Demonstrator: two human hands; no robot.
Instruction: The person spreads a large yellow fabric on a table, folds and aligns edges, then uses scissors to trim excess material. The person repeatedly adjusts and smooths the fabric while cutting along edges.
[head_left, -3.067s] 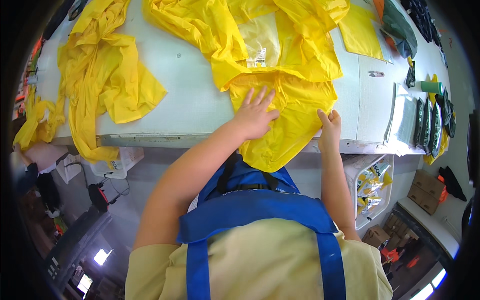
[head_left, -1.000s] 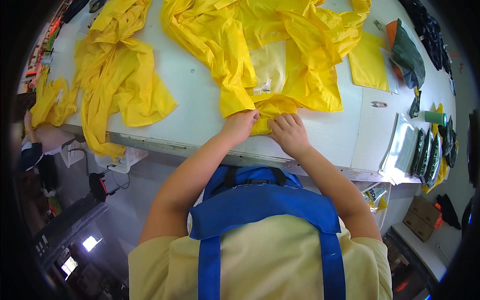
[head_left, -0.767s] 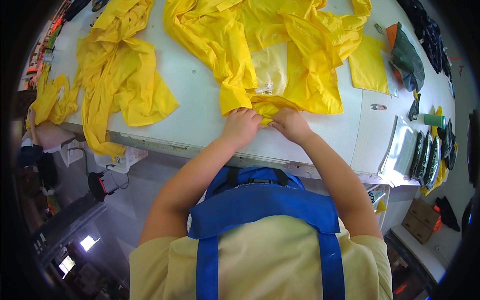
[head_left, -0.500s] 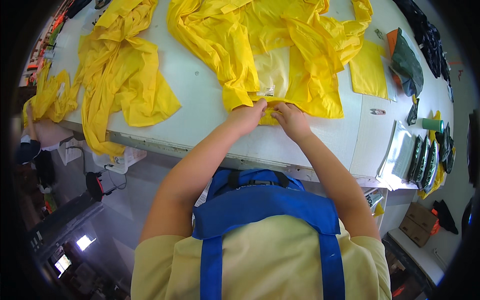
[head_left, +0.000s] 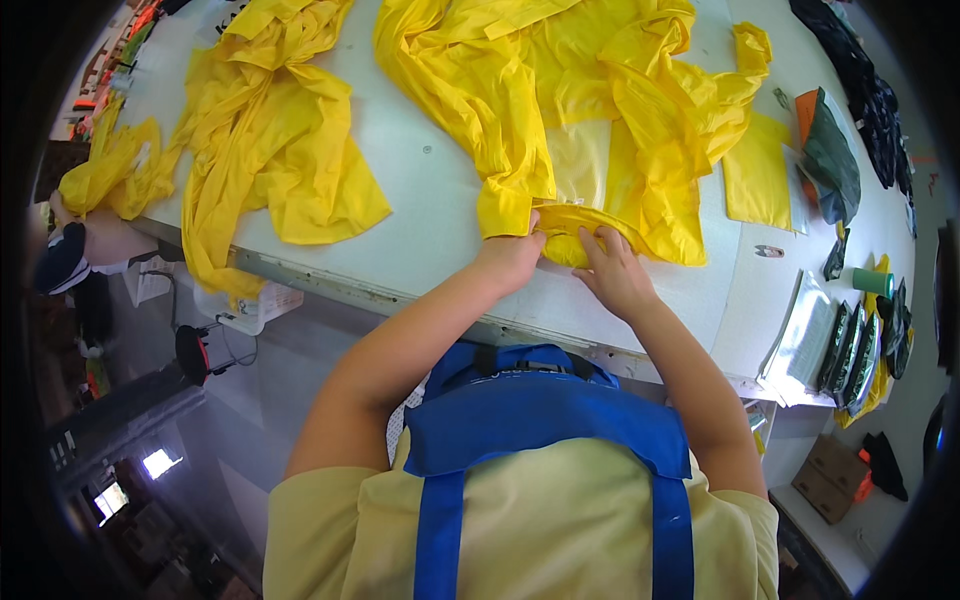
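A yellow raincoat (head_left: 668, 180) of thin, shiny fabric lies crumpled on the white table, with a clear see-through panel (head_left: 580, 160) in its middle. My left hand (head_left: 512, 260) is closed on the near edge, left of the panel, its fingertips partly hidden by the fabric. To its right, my right hand (head_left: 617, 275) grips the same edge, fingers on top and thumb lower down. Between my hands the edge bulges up into a small rounded fold.
A second yellow garment (head_left: 300, 170) hangs over the table's front edge on the left, near another person's arm (head_left: 110, 235). A folded yellow piece (head_left: 757, 170), thread snips (head_left: 769, 251), a green roll (head_left: 873, 281) and dark packets (head_left: 845, 350) lie on the right.
The near edge between my hands now bulges and gapes more. My right hand has drawn slightly away from my left, thumb and fingers wider apart. The whole view has shifted a little.
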